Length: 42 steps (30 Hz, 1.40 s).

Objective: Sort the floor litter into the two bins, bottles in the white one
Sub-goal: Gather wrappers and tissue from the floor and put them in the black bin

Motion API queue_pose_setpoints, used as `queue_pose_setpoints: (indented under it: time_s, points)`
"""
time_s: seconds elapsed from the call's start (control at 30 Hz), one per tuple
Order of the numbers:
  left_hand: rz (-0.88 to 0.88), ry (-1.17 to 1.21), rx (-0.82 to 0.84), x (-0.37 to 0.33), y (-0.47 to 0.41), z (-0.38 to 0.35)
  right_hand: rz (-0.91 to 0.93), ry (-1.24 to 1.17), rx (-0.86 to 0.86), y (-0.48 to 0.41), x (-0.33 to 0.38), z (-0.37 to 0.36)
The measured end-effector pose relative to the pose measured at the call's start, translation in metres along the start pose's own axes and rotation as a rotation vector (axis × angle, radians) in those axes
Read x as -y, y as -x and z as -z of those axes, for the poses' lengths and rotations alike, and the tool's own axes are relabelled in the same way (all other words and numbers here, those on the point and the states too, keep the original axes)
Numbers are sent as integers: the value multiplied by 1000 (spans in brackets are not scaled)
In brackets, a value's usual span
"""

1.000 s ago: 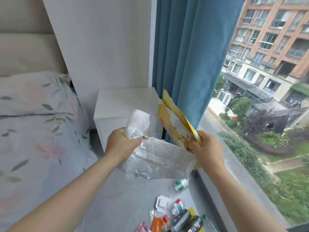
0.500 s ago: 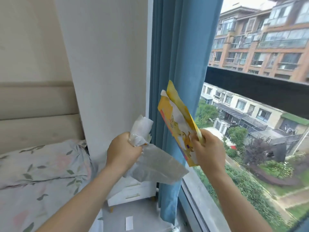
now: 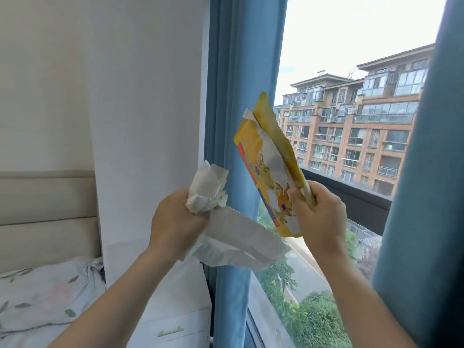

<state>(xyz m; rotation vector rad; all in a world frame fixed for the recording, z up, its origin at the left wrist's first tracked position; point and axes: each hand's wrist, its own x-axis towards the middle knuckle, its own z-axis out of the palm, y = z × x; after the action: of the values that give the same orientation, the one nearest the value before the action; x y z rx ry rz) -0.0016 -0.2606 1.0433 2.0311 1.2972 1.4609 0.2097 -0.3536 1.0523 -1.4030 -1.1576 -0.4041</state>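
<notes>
Bedroom corner by a tall window: a white wall (image 3: 145,96) stands at centre, a blue curtain (image 3: 241,96) hangs beside the glass, and a second blue curtain panel (image 3: 426,197) is cut off by the right edge. Brick apartment blocks (image 3: 351,136) and trees show outside.

Two hands are raised in front of the window, each with one piece of litter, so two pieces in all. The left hand (image 3: 175,222) is clenched into a fist around a crumpled whitish plastic wrapper (image 3: 238,239). One bunched end sticks up above the knuckles and the larger, flatter part hangs down and to the right. Its fingers are buried in the plastic and cannot be made out one by one. The right hand (image 3: 319,217) has its fingers curled round the lower right edge of a torn yellow snack packet (image 3: 266,167), which stands tilted with its open top up and to the left. The print on the packet is blurred; only orange shapes and a red strip are clear. The wrapper's far end reaches just under the packet's bottom corner; whether they touch I cannot tell.

Below, a white bedside cabinet (image 3: 180,310) with one drawer handle is partly hidden by the left forearm. A floral bed cover (image 3: 45,292) lies at lower left under a beige padded headboard (image 3: 45,209).
</notes>
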Motion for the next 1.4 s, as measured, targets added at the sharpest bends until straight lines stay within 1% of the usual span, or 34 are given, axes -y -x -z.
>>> queue_pose_setpoints:
  time_s: [0.2, 0.33, 0.47, 0.63, 0.77, 0.83, 1.03, 1.17, 1.33, 1.4]
  points:
    - [-55, 14, 8, -14, -9, -5, 16, 29, -74, -9, 15, 20]
    - [-109, 82, 34, -12, -30, -10, 8, 64, -125, -13, 23, 19]
    - [-202, 175, 112, -8, -52, -15, 22, 138, -214, -15, 37, 12]
    - [-298, 333, 175, -9, -75, -19, -17, 247, -334, -8, 64, 7]
    - [-374, 484, 313, -20, -76, -33, -58, 373, -416, 9, 91, 21]
    - [-413, 568, 383, -34, -68, -38, -80, 439, -462, 20, 104, 35]
    - [-507, 850, 594, -90, -22, -38, -103, 529, -633, 54, 155, 93]
    - [-580, 924, 692, -131, 16, -37, -86, 627, -729, 82, 185, 135]
    - [-691, 974, 760, -186, 72, -25, -92, 791, -839, 119, 220, 185]
    - [-707, 1037, 823, -206, 99, -15, -99, 863, -874, 136, 237, 205]
